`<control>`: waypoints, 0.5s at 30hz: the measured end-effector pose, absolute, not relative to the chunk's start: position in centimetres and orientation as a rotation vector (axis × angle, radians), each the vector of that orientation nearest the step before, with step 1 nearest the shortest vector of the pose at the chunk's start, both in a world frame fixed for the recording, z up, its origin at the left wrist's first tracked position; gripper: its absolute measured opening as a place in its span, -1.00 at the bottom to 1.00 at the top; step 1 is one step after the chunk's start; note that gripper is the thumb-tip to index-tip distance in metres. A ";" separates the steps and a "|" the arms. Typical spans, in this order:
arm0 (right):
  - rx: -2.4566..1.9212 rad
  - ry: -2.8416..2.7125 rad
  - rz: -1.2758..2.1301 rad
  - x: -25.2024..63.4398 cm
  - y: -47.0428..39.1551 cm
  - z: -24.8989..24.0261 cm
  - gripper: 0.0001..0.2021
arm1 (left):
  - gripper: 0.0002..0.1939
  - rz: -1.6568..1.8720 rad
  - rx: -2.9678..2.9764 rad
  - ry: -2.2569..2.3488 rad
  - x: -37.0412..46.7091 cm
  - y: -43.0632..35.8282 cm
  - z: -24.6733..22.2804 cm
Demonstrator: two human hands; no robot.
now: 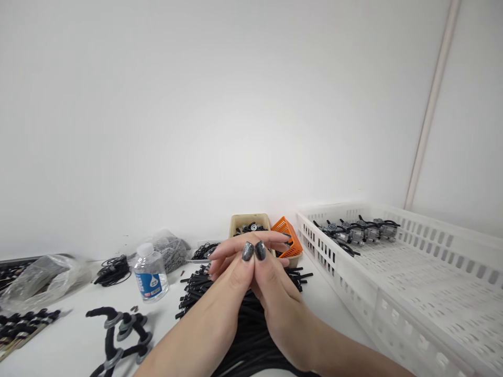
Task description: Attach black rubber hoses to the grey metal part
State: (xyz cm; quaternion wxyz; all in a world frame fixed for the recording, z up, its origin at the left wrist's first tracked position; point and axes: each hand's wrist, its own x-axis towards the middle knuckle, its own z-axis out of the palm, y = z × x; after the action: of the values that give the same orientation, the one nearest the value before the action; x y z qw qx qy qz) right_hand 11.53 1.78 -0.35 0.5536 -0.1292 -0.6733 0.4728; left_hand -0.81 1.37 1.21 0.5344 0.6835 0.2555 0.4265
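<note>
**Together, both hands meet over a heap of black tubes**

Both hands are raised just above the desk (70,340) with their thumbs pressed side by side, dark-painted nails facing the camera. The left hand (230,269) has its fingers stretched forward and to the right; the right hand (275,285) lies against it, its fingers curled in behind the left ones. The two grips are drawn together at the thumbs and fingertips, but whether anything is pinched between them cannot be told, since the fingers hide that spot.

Directly under the hands and wrists lies a heap of short black tubes (243,335), spreading from the near edge of the desk to just beyond the fingertips. Behind the fingers stands a beige tub (250,221) with small round parts in it, and just beside it on the right an orange basket (288,235) tilted on its side.

To the right, a large white slotted crate (412,283) sits along the desk; a row of grey metal parts with black hoses (356,231) lies at its far end. To the left of the hands stands a small clear water bottle (149,273) with a blue label, upright. Near it lie a coil of black rings (113,269), crumpled clear plastic bags (43,280), and, closer to the camera, bent black tubes fitted with grey clips (118,335).
</note>
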 end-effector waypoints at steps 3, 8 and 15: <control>-0.308 -1.590 1.121 11.5 1.7 -0.2 -0.48 | -0.51 1.008 1.624 0.611 -0.8 1.4 1.3; -0.298 -1.584 1.141 11.5 1.7 -0.2 -0.49 | -0.48 1.015 1.612 0.630 -0.6 1.5 1.4; -0.293 -1.578 1.156 11.5 1.7 -0.3 -0.49 | -0.47 1.003 1.622 0.628 -0.8 1.2 1.3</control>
State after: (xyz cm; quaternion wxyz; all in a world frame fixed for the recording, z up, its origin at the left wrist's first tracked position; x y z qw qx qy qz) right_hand 11.47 1.74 -0.27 0.5493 -0.1238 -0.6666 0.4883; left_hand -0.76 1.24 1.27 0.5370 0.6814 0.2640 0.4215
